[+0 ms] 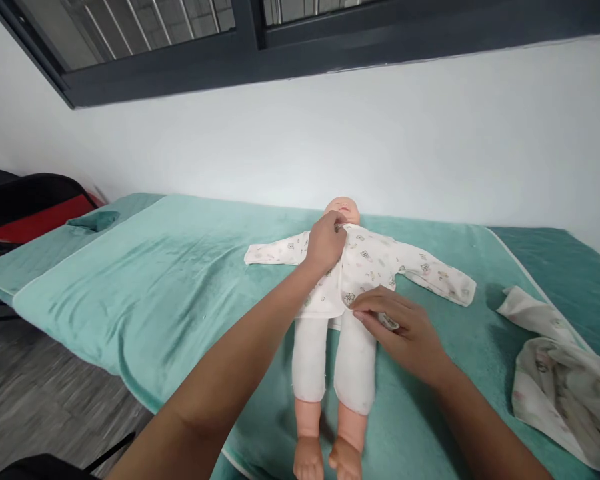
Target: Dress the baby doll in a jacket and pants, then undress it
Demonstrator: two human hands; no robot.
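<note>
A baby doll (343, 209) lies on its back on a teal towel (180, 280), head toward the wall. It wears a white printed shirt (375, 263) with the sleeves spread out, and white trousers (310, 353). My left hand (325, 241) is closed on the shirt's collar just below the doll's chin. My right hand (405, 327) pinches the shirt's lower hem at the doll's waist, fingers pressed together.
A crumpled white printed cloth (555, 380) lies on the towel at the right. A small teal cloth (94, 220) sits at the far left. A black and red chair (30, 210) stands left of the bed. The white wall (330, 133) runs behind.
</note>
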